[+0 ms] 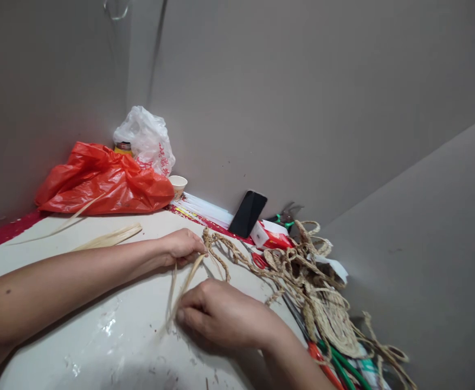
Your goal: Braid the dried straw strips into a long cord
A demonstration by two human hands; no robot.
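My left hand [184, 247] is closed in a pinch at the working end of a braided straw cord [232, 250]. Loose pale straw strands [189, 277] hang down from that pinch towards me. Lower and to the right, my right hand [223, 314] has its fingers curled, thumb pressed against them, around the strands; its fingertips are partly hidden. From the pinch the braid runs right into a tangled heap of plaited cord [302, 265]. Behind my left forearm lies a flat bundle of unbraided straw [111, 237].
A red plastic bag [107, 184], a white plastic bag [146, 138] and a paper cup [178, 186] stand at the back. A phone [248, 214] leans on the wall. Red-handled scissors [259, 260], pliers [285, 219] and green-handled tools [345, 368] lie right on the white table [111, 325].
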